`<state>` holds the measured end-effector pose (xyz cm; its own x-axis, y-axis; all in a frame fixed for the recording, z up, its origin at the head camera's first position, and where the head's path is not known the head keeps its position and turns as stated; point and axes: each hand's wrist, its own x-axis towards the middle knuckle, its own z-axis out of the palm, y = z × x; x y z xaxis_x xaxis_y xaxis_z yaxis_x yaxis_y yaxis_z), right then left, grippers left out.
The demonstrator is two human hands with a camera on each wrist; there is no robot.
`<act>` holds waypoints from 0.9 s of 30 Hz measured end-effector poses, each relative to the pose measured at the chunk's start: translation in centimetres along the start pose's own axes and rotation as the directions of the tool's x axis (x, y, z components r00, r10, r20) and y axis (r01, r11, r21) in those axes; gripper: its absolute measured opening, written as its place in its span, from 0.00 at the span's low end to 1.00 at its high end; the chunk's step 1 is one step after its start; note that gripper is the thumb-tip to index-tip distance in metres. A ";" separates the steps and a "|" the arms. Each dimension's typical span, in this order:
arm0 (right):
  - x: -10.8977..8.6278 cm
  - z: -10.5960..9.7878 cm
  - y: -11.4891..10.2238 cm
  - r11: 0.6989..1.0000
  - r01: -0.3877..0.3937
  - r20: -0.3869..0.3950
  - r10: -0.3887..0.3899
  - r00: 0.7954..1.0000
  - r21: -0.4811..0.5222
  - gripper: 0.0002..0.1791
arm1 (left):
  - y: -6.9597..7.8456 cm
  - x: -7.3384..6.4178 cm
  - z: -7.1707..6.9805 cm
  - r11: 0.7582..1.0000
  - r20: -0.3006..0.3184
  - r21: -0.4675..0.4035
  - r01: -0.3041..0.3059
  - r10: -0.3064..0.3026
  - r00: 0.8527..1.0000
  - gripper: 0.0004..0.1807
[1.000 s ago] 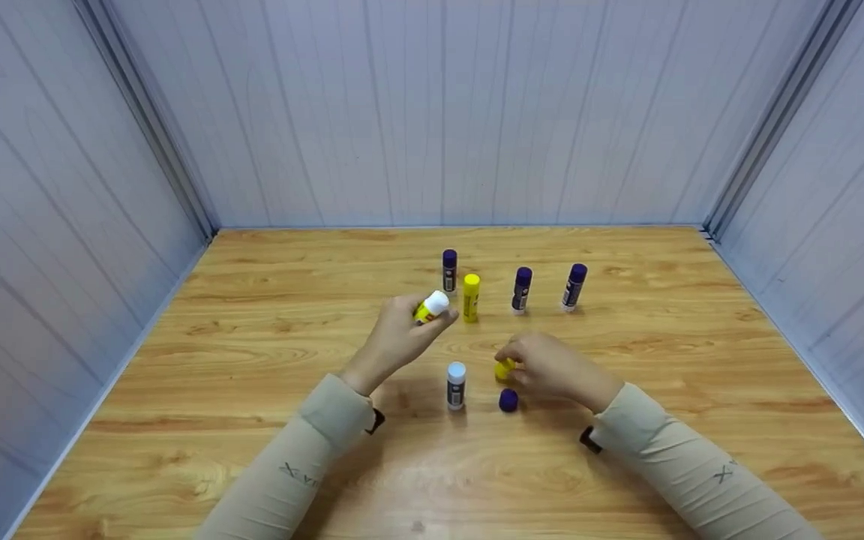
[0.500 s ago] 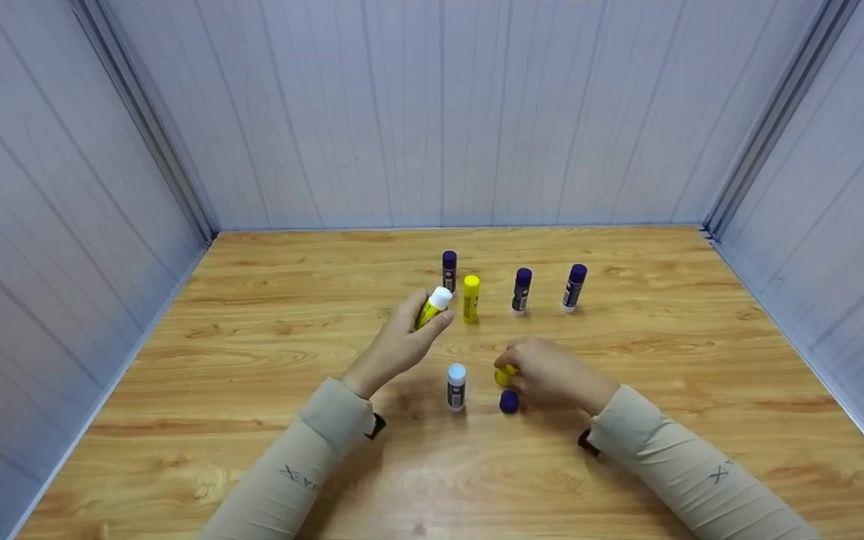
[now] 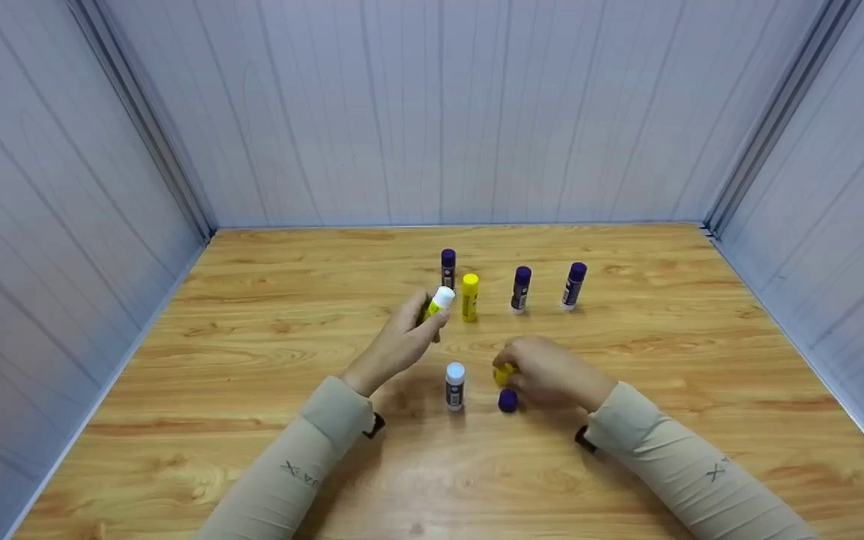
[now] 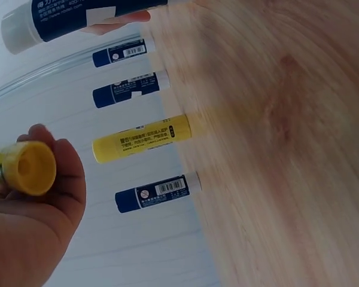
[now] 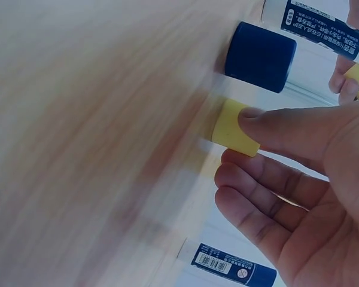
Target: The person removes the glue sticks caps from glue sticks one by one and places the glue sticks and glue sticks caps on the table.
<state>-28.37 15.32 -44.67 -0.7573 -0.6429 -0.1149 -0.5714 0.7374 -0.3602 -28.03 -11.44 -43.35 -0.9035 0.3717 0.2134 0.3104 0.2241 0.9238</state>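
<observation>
Very little has shifted over the last second on my feeds: the left hand [image 3: 396, 339] has edged slightly to the right, and the yellow glue stick [image 3: 432, 310] it carries leans a touch steeper, white end up, clear of the table [image 3: 267, 315]. Its fingers and thumb are curled round the barrel; the left wrist view shows me the stick's yellow, hollow-centred base. The right hand [image 3: 552, 369] has hardly moved — I see its thumb and a fingertip pinching the yellow cap [image 5: 232, 128] low at the tabletop, the other fingers loosely bent; whether the cap bears on the wood I can't tell. Just beside it stands the purple cap [image 3: 508, 400], and near that, upright, the white-topped glue stick [image 3: 455, 390]. Farther back I count the capped yellow glue stick [image 3: 470, 298] and three purple-capped glue sticks [image 3: 521, 291], all upright. For the work in hand, I take the left hand's turn as a small adjustment rather than a new step — the held stick and yellow cap are well apart, and I judge two sticks uncapped now, the one in the left hand and the white-topped one standing.
</observation>
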 end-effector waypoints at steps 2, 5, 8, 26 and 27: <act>0.0 0.0 0.0 1.000 -0.009 0.001 0.009 1.000 0.007 0.11 | -0.2 0.1 0.0 1.000 0.000 0.017 -0.006 0.006 1.000 0.12; 0.0 0.0 0.1 1.000 -0.013 0.002 0.013 1.000 0.013 0.11 | -0.5 0.3 0.0 0.998 -0.001 0.058 -0.018 0.018 1.000 0.16; 0.1 0.0 0.1 1.000 -0.017 0.003 0.017 1.000 0.019 0.10 | -0.7 0.5 0.1 0.994 -0.007 0.110 -0.006 0.006 1.000 0.17; 0.1 0.0 0.0 0.997 -0.065 0.008 0.064 0.998 0.037 0.14 | -2.2 0.9 0.3 0.977 0.031 0.152 0.150 -0.156 0.987 0.11; 0.1 0.0 0.0 0.996 -0.071 0.011 0.071 0.997 0.044 0.14 | -2.3 1.0 0.3 0.976 0.042 0.154 0.153 -0.161 0.986 0.12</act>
<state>-28.43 15.27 -44.68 -0.7922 -0.5914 -0.1506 -0.5015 0.7715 -0.3916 -29.51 -11.30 -45.34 -0.9284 0.3685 0.0477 0.2101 0.4146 0.8854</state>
